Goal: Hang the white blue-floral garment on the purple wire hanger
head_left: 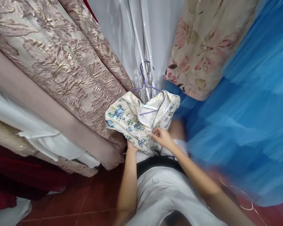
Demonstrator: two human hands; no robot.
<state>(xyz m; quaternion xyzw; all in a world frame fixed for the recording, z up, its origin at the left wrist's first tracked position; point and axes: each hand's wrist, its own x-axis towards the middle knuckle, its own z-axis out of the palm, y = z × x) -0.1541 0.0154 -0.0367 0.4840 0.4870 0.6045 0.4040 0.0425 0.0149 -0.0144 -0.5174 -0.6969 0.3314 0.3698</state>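
Closest to me is the wearer's own white shirt (165,185), bending in over the work. Beside it spreads a great sweep of blue fabric (245,125), partly blurred, faced on the other side by a pinkish brocade (61,62) with a metallic sheen. Pale white cloth (118,31) hangs between, next to a cream panel (200,56) printed with pink flowers.

In the middle, just ahead of the wearer's waist, sits the floral garment (132,116), white with blue blooms, slack and creased. A purple hanger (143,78) runs into its shoulders, its lower bar showing through the neckline; I can't tell whether anything bears the hook.

The left hand (132,146) goes in beneath the garment's lower edge, fingers hidden, so I can't say whether they grip. The right hand (162,137) seems to pinch the front edge between thumb and fingertips.

To handle that edge well, I'd support the cloth from underneath, pinch lightly, smooth the folds away from the fingertips, and avoid tugging downward, since a pull could drag a shoulder off the hanger.
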